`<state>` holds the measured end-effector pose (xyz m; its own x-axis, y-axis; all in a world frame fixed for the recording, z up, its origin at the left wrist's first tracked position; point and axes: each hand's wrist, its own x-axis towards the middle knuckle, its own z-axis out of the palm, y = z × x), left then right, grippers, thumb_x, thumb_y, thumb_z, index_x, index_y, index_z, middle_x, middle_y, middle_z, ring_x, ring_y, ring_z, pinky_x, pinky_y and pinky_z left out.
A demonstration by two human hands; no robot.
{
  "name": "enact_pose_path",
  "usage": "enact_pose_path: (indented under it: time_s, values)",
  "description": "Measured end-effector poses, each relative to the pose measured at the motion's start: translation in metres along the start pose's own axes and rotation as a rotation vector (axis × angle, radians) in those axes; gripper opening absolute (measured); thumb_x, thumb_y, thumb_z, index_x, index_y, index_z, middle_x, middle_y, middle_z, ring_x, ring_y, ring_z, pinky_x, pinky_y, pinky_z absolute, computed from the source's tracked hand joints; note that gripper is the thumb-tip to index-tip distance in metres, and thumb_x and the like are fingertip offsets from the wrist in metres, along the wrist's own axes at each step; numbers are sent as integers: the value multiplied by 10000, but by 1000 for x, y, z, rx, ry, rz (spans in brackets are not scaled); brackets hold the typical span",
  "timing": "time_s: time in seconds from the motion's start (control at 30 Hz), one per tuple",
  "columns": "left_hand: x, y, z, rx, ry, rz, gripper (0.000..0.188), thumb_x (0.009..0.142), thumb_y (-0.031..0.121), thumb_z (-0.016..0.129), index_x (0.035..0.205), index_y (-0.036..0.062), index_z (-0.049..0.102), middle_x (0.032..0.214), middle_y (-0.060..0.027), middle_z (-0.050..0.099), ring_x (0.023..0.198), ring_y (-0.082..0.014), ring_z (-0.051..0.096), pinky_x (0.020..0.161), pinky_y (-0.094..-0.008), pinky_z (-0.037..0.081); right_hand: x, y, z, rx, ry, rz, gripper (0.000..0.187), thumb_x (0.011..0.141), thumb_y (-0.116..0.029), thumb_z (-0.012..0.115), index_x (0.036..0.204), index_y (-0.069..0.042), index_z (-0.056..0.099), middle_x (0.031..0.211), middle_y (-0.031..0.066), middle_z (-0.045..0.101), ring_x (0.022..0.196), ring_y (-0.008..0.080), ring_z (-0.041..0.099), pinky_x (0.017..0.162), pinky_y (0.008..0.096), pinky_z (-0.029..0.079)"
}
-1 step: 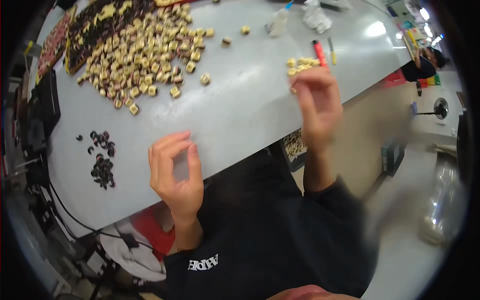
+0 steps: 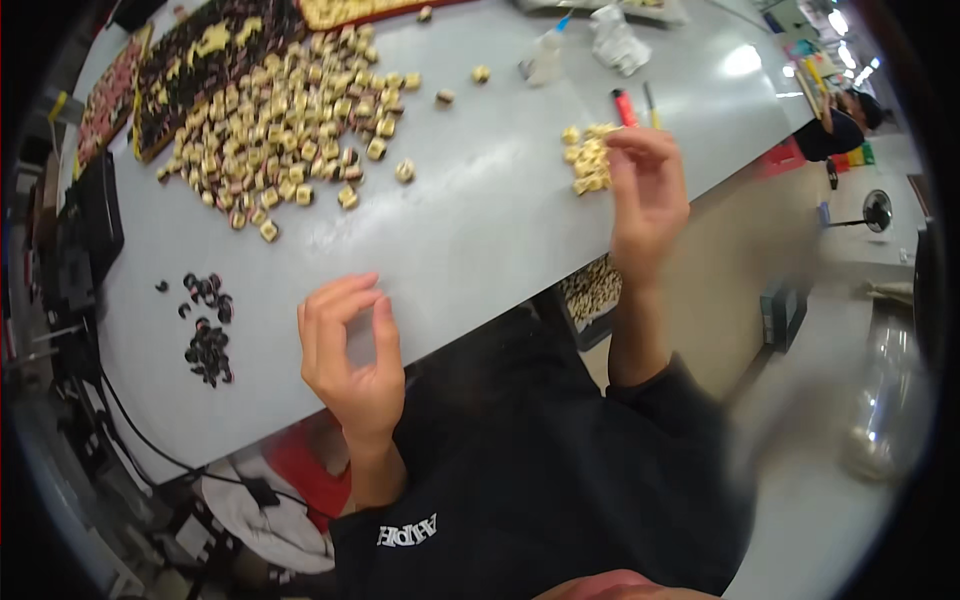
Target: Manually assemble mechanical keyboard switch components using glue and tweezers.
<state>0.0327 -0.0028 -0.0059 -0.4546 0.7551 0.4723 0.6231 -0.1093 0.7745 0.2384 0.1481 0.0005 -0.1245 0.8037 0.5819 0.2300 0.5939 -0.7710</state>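
My left hand [image 2: 352,345] hovers above the grey table's near edge, fingers curved and thumb a little apart from them; no object shows in it. Beside the pile of small pale yellow pieces [image 2: 592,165] is my right hand [image 2: 652,195], its fingers bent and thumb close to the fingertips, with nothing visible between them. A large heap of small cream-and-dark cube-like parts [image 2: 290,120] spreads over the far left. Black curved small parts [image 2: 208,345] lie in two clusters left of my left hand.
Trays of parts [image 2: 215,60] stand at the far left. A red marker [image 2: 624,107], a thin yellow-and-black tool [image 2: 653,105], a blue-tipped bottle [image 2: 546,62] and crumpled white plastic [image 2: 620,40] lie beyond my right hand. A bin of parts [image 2: 590,297] sits below the table edge.
My right hand has shifted a little right of the pale yellow pieces, so more of them show. My left hand keeps nearly the same pose. The whole view has tilted slightly.
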Motion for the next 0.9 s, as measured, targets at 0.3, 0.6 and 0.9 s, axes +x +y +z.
enact_pose_path:
  time_s: [0.3,0.6,0.9]
  values:
    - [-5,13,-5,17,-13,30,31,817,-13,580,844,-10,565,922,-129,627,863,-262,575,803,-332,447,53,90,-80,-868,32,76,233,827,-153,637,979,23,621,956,164,588,872,262,577,798,322,465]
    - [-8,9,-3,59,-28,26,32,819,7,578,840,-8,560,930,-123,624,878,-262,562,799,-342,445,69,97,-86,-718,-103,219,132,796,-104,630,834,22,617,869,145,592,768,260,610,698,350,494]
    - [-10,12,-8,14,-11,0,22,827,6,574,840,-11,571,931,-123,625,871,-246,573,810,-328,446,61,81,-75,-729,84,117,123,823,-93,600,835,29,595,770,125,632,707,224,633,648,333,498]
